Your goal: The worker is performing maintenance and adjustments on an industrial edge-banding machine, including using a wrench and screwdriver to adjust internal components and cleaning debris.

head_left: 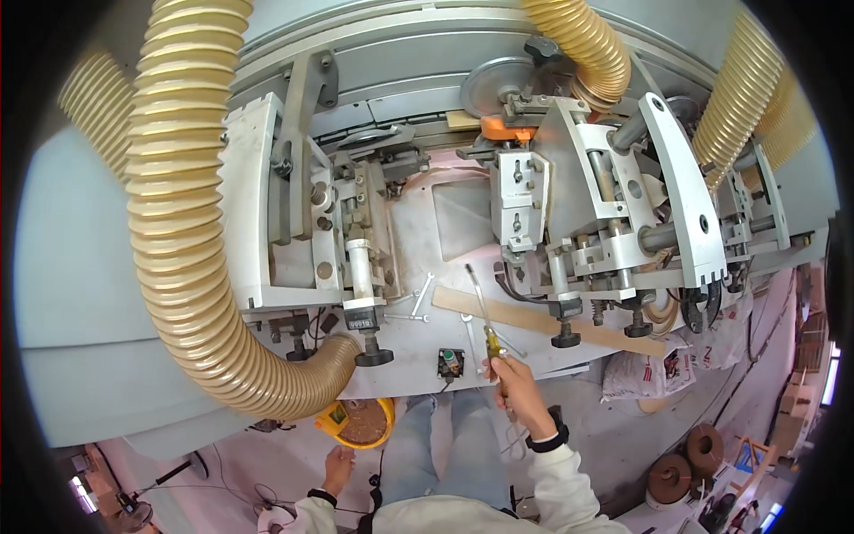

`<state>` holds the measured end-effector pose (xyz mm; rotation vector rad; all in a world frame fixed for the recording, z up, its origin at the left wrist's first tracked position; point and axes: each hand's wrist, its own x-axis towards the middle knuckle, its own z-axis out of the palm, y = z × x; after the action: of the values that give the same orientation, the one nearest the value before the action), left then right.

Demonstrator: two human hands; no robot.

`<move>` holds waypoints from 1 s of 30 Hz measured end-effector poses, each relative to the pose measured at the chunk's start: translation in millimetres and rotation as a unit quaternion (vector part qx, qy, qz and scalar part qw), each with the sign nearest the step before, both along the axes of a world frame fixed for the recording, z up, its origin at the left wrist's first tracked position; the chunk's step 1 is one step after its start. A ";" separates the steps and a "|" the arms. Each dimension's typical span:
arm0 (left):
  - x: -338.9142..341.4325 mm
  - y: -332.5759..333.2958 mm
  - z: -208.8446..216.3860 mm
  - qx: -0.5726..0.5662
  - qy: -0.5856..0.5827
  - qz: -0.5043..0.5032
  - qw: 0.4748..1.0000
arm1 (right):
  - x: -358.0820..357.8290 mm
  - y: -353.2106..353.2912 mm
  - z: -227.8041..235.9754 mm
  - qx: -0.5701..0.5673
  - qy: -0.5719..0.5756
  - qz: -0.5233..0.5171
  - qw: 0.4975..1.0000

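Note:
My right hand (519, 392) is closed around the yellow handle of a screwdriver (492, 342). The screwdriver's long shaft points forward and slightly left, over the machine's pale bed. Several metal wrenches (423, 295) lie on that bed to the left of the shaft and below it. A long wooden strip (560, 327) runs behind the screwdriver toward the right. Low on the left, my left hand (337, 469) hangs with loosely curled fingers and nothing visible in them. It is nearest to a yellow bucket (390, 416) of brown granular material, apart from its rim.
Two machine heads, one left (247, 200) and one right (614, 187), flank the bed, with black knobs (374, 357) jutting forward. A ribbed yellow hose (182, 240) curves down on the left. A small box with a green button (451, 363) sits at the front edge. White bags (654, 372) lie right.

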<state>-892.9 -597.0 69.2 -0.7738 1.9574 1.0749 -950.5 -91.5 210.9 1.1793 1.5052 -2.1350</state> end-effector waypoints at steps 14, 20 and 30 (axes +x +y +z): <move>-5.0 14.2 -3.9 0.040 0.019 -0.017 0.999 | -30.1 18.1 29.2 -0.149 0.155 -0.009 0.976; 0.0 1.0 -0.4 0.004 -0.003 -0.038 0.999 | -30.1 8.6 33.1 -0.142 0.121 -0.032 0.982; 4.6 -2.3 -10.3 0.039 0.023 -0.024 0.999 | -16.5 -2.7 -83.0 0.319 0.112 0.219 0.915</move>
<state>-888.3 -599.3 58.9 -0.6613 1.9509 1.1429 -967.1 -94.3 127.9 0.6532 2.4135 -1.5527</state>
